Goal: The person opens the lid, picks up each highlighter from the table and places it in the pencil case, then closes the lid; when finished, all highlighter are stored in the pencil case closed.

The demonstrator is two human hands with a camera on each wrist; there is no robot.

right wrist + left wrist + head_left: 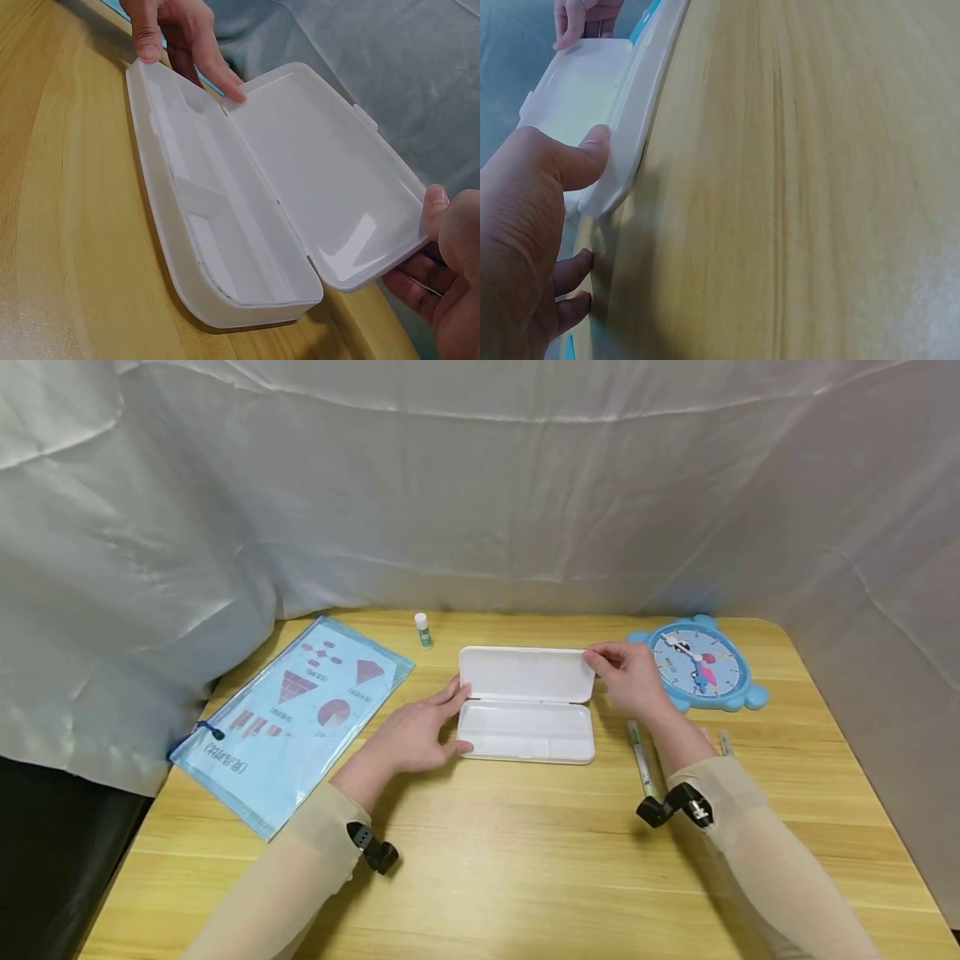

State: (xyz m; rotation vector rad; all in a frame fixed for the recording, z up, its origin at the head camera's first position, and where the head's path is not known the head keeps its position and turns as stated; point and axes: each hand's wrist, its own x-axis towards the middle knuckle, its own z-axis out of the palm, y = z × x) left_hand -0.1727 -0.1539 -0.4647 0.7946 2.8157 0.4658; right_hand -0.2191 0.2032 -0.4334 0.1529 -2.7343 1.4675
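A white pencil case (525, 731) lies on the table with its lid (525, 674) raised back, its divided inside showing in the right wrist view. My right hand (632, 677) pinches the lid's right corner, thumb (435, 206) on the inner face and fingers behind. At the case's left end, my left hand (416, 731) holds it between thumb, which rests on the front corner, and forefinger near the hinge. A green-and-white pen (641, 758) lies close to my right wrist.
A light blue zip folder (300, 710) with printed charts lies at left. Behind the case stands a small glue stick (423, 630). A blue toy clock (701, 664) sits back right, partly behind my right hand. Grey cloth (480, 493) hangs along the table's rear edge.
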